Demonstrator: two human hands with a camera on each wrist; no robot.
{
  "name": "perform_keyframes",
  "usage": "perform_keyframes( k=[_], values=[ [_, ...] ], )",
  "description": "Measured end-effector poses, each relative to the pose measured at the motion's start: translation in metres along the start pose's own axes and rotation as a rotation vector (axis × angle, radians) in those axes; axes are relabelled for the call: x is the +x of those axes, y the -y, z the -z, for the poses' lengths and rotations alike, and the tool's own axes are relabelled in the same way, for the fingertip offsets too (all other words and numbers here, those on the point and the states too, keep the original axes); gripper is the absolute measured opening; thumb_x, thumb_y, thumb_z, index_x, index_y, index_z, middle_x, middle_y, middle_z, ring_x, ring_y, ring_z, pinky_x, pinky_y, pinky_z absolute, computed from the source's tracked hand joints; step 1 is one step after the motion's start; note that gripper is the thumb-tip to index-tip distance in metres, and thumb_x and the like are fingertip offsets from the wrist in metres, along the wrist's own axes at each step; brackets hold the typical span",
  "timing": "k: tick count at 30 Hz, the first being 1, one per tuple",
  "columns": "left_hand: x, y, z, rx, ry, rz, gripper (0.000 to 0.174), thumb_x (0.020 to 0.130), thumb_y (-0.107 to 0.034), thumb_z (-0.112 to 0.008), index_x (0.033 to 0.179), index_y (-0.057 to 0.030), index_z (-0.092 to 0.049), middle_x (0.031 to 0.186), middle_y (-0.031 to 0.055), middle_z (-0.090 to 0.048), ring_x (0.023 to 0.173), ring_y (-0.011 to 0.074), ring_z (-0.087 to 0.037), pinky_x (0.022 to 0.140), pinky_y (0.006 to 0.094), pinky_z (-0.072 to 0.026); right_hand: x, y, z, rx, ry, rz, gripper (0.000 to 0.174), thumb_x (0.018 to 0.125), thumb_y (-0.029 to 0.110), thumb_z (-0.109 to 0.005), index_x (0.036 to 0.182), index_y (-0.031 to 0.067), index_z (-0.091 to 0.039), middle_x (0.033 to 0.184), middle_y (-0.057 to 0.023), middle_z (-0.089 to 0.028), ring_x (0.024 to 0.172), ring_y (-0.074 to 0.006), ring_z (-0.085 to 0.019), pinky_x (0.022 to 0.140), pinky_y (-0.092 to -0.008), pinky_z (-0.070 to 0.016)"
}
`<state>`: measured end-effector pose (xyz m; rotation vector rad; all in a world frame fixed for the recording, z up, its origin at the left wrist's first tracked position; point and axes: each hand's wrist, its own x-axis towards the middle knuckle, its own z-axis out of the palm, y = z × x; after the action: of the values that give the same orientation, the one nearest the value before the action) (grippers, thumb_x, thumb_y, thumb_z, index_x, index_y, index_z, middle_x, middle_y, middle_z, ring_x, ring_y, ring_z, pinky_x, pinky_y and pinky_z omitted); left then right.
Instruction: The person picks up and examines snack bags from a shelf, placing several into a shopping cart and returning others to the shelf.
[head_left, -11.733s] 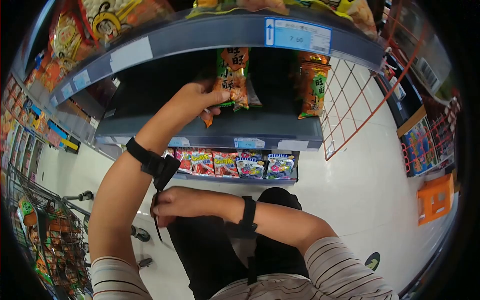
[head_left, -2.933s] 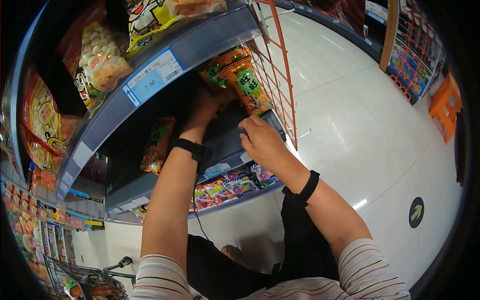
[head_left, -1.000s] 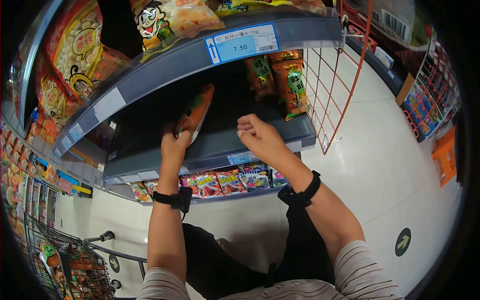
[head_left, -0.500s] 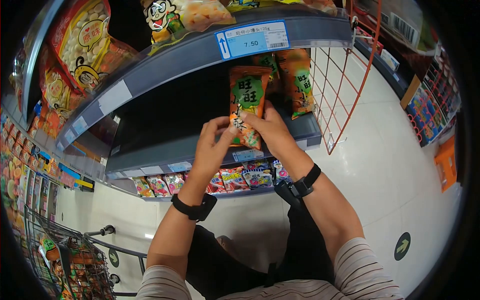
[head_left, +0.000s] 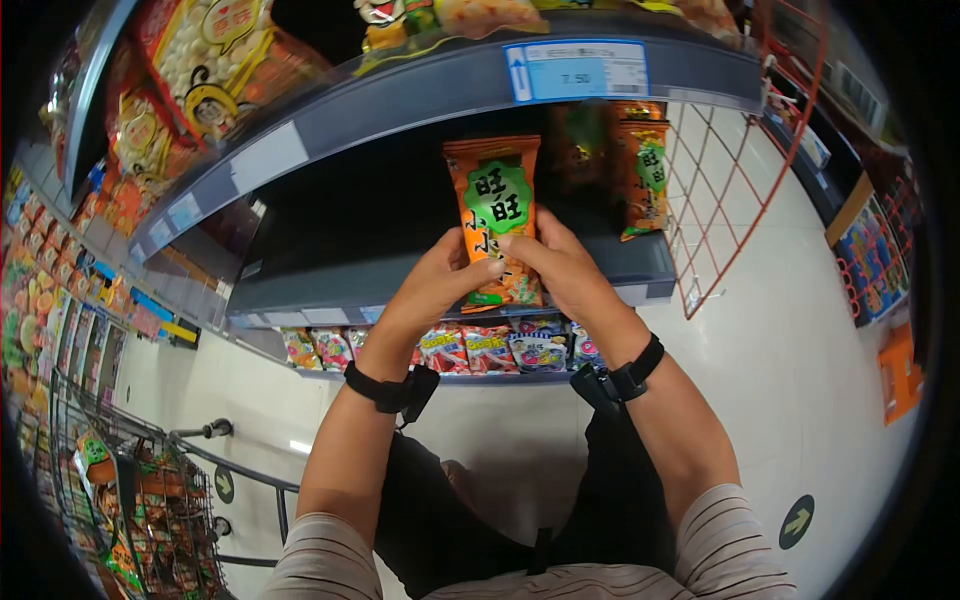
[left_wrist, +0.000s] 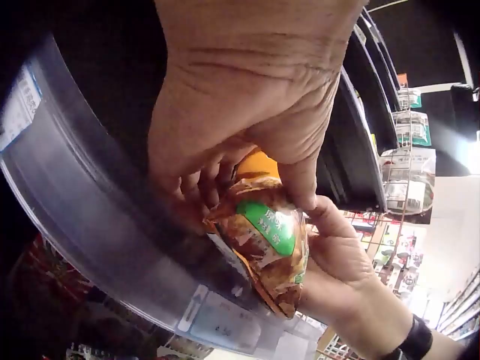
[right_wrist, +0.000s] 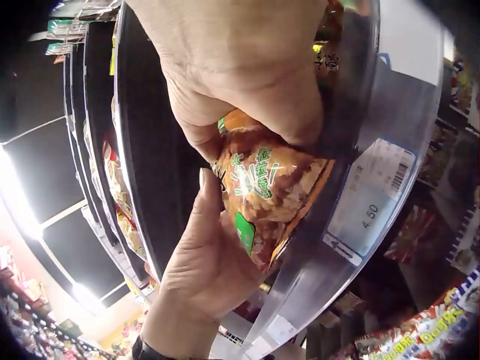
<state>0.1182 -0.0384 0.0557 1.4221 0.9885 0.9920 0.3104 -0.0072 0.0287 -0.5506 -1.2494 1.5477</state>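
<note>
An orange snack bag [head_left: 500, 190] with a green label and black lettering stands upright in front of the dark shelf [head_left: 340, 250]. My left hand [head_left: 432, 285] grips its left side, thumb across the lower front. From the other side my right hand [head_left: 577, 272] holds it, its thumb also on the front. In the left wrist view the bag's lower end [left_wrist: 274, 240] bulges below the left palm, with the right hand [left_wrist: 341, 255] against its side. The right wrist view shows the bag's crimped bottom [right_wrist: 300, 214] close over the shelf's front edge; my fingers behind the bag are mostly hidden.
Similar orange bags [head_left: 645, 180] stand at the shelf's right end, beside a red wire rack [head_left: 715, 190]. Overhead juts a shelf edge with a price label [head_left: 578, 72]. Candy bags [head_left: 490, 348] line the shelf below. A wire cart [head_left: 75, 400] with several orange bags stands lower left.
A second ago my left hand alone held the bag, tilted, farther left on the shelf. It has moved right and upright, and my right hand has closed on it. The view has shifted slightly.
</note>
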Motion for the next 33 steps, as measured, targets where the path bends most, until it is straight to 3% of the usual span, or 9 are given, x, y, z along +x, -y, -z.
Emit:
perform_keyframes(
  k=[3,6,12,15,18,22,27,30,33],
  values=[
    [-0.007,-0.006,0.004,0.043,-0.04,0.015,0.06,0.093,-0.03,-0.078,0.14,-0.0008,-0.053,0.124,0.0073,-0.065,0.114,0.0154,-0.063,0.099,0.0304,-0.0502,0.003,0.0,-0.005,-0.134,0.023,-0.05,0.06,0.093,0.03,-0.072,0.14,0.0004,-0.049,0.119,-0.0107,-0.063,0.106,-0.0151,-0.063,0.084,-0.0299,-0.0538],
    [-0.01,-0.004,0.013,0.012,-0.1,-0.004,0.059,0.094,-0.03,-0.078,0.139,-0.0009,-0.054,0.123,0.0077,-0.066,0.114,0.0154,-0.063,0.1,0.0316,-0.0501,0.006,-0.004,-0.013,-0.268,0.008,0.041,0.065,0.092,0.032,-0.074,0.142,-0.0004,-0.049,0.122,-0.0124,-0.064,0.107,-0.0171,-0.063,0.084,-0.0317,-0.0561],
    [-0.023,-0.008,0.04,-0.028,-0.226,0.014,0.054,0.095,-0.026,-0.075,0.138,-0.0013,-0.054,0.127,0.009,-0.067,0.117,0.0169,-0.064,0.105,0.0326,-0.0466,0.012,-0.013,-0.025,-0.288,0.024,-0.012,0.07,0.092,0.034,-0.078,0.145,-0.0027,-0.048,0.121,-0.0149,-0.067,0.105,-0.0213,-0.067,0.085,-0.0364,-0.0598],
    [-0.03,-0.01,0.038,-0.009,-0.238,0.015,0.054,0.094,-0.026,-0.077,0.137,-0.0001,-0.054,0.124,0.0095,-0.067,0.114,0.0169,-0.064,0.103,0.0318,-0.0487,0.012,-0.011,-0.024,-0.288,0.072,-0.059,0.06,0.095,0.031,-0.075,0.139,-0.0031,-0.054,0.12,-0.0151,-0.068,0.106,-0.0217,-0.067,0.083,-0.0366,-0.0596],
    [-0.031,-0.01,0.037,0.041,-0.286,0.02,0.055,0.093,-0.027,-0.078,0.136,0.0001,-0.055,0.123,0.0095,-0.067,0.112,0.0166,-0.065,0.101,0.0312,-0.0493,0.013,-0.024,-0.023,-0.336,0.082,0.044,0.048,0.097,0.026,-0.072,0.132,-0.003,-0.059,0.116,-0.018,-0.07,0.107,-0.0241,-0.069,0.083,-0.0371,-0.059],
    [-0.024,-0.001,0.051,0.027,-0.34,0.001,0.051,0.095,-0.027,-0.076,0.134,-0.0003,-0.057,0.121,0.0089,-0.068,0.112,0.015,-0.064,0.102,0.0304,-0.0477,0.005,-0.019,-0.009,-0.724,-0.04,0.297,0.037,0.096,0.02,-0.069,0.124,-0.0031,-0.062,0.112,-0.0208,-0.07,0.105,-0.0342,-0.069,0.086,-0.0421,-0.0564],
    [-0.022,0.001,0.067,0.011,-0.387,-0.01,0.05,0.096,-0.028,-0.074,0.133,0.0025,-0.057,0.121,0.0094,-0.068,0.109,0.0138,-0.065,0.1,0.0289,-0.0479,-0.005,-0.018,0.005,-0.995,-0.045,0.392,0.029,0.095,0.016,-0.066,0.118,-0.0011,-0.063,0.112,-0.02,-0.067,0.107,-0.0409,-0.064,0.092,-0.0474,-0.0522],
    [-0.018,0.008,0.123,0.065,-0.437,0.039,0.046,0.096,-0.027,-0.073,0.131,0.0017,-0.061,0.125,0.0101,-0.067,0.113,0.0153,-0.065,0.1,0.0305,-0.0495,-0.005,-0.02,0.006,-0.998,-0.046,0.389,0.029,0.094,0.016,-0.066,0.118,-0.0002,-0.064,0.113,-0.0204,-0.066,0.109,-0.0402,-0.063,0.094,-0.0469,-0.0515],
    [-0.011,-0.006,0.133,0.144,-0.523,0.033,0.047,0.093,-0.026,-0.076,0.131,0.0013,-0.064,0.124,0.0102,-0.069,0.111,0.0172,-0.065,0.099,0.0313,-0.049,-0.003,-0.023,0.009,-1.011,-0.063,0.397,0.03,0.093,0.016,-0.067,0.118,-0.0001,-0.064,0.112,-0.0208,-0.066,0.109,-0.0409,-0.062,0.096,-0.0476,-0.0508]
  ],
)
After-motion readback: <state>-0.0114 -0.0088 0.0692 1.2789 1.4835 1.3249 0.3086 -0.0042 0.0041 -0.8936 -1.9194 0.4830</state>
